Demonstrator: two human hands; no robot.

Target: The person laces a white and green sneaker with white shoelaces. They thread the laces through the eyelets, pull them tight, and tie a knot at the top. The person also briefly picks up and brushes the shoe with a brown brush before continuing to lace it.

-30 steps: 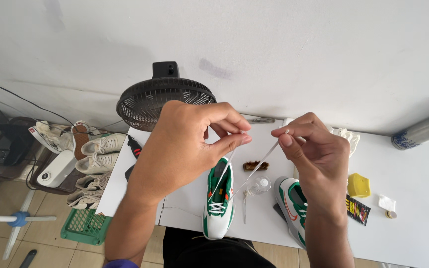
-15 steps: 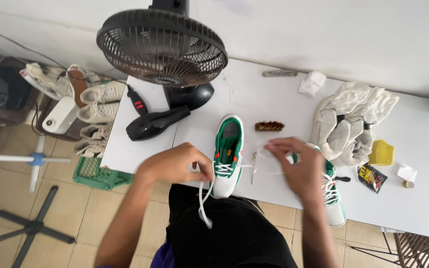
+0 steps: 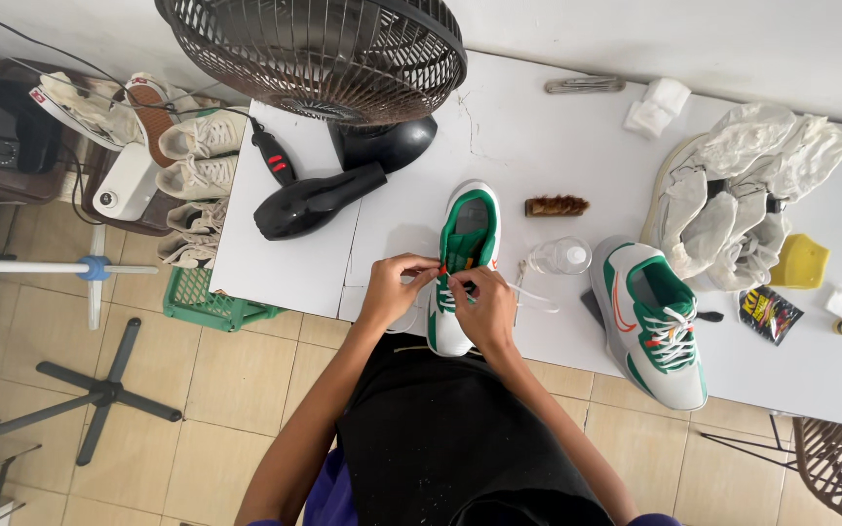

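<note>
Both hands sit at the near edge of the white bench [image 3: 538, 146]: left hand [image 3: 394, 289] and right hand [image 3: 484, 304], fingers pinching the white lace [image 3: 530, 294] over the green-and-white sneaker [image 3: 465, 244]. Its mate [image 3: 653, 321] lies off to the right. Further back there's a brush [image 3: 555, 206], black hair dryer [image 3: 316, 202] and a big fan [image 3: 324, 49]. Tan tile floor [image 3: 197, 390] on the left.

A small flat packet [image 3: 770, 314], black with yellow and red print, lies on the white worktop [image 3: 538, 136] near its right edge, just below a yellow piece [image 3: 799, 263].
</note>
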